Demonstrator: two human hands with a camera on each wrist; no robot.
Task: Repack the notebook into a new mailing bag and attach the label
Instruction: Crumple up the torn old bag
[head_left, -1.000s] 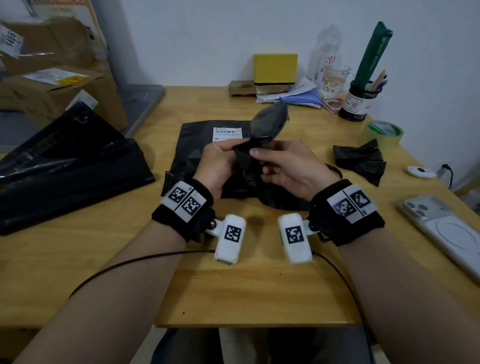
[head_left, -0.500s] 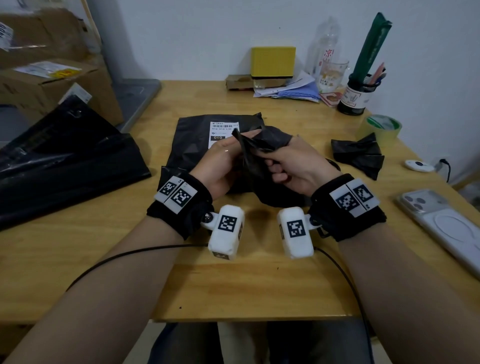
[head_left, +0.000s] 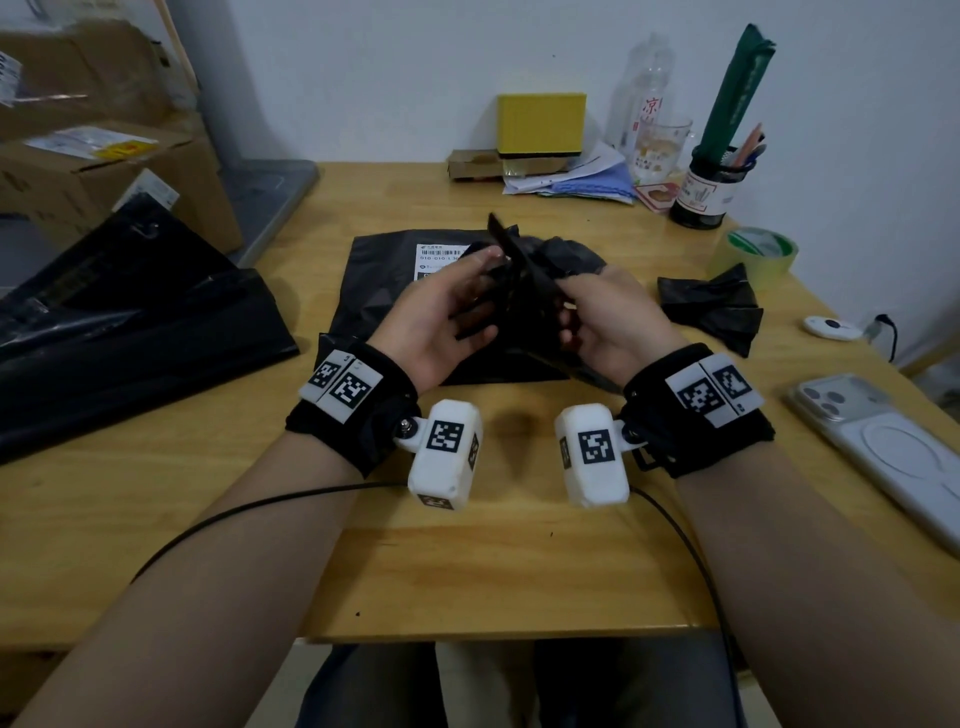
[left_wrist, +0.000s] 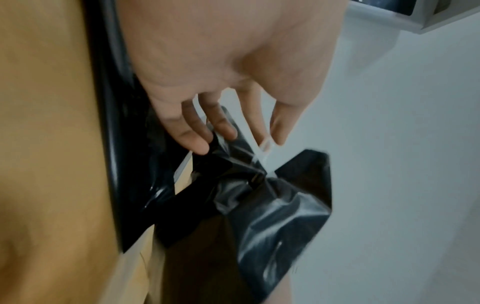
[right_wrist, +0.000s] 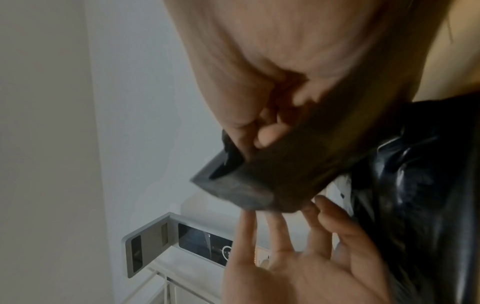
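Centrally, above the wooden worktop (head_left: 467, 561), both hands worked a crumpled black mailing bag (head_left: 530, 291) held clear of the surface. The right hand (head_left: 608, 322) pinched a stiff fold of the bag between thumb and curled fingers (right_wrist: 270, 135). The left hand (head_left: 436, 312) was spread, its straight fingers (left_wrist: 192, 139) touching the bag's gathered plastic without closing on it. Directly beyond the held bag, a flat black parcel (head_left: 384, 291) lay on the worktop, its white shipping label (head_left: 439, 257) partly hidden behind the left hand; whether the notebook was inside it could not be told. Right of the held bag lay a black plastic scrap (head_left: 717, 312), with a tape roll (head_left: 756, 254) beyond the scrap and a phone (head_left: 883, 447) nearer the worktop's front edge.
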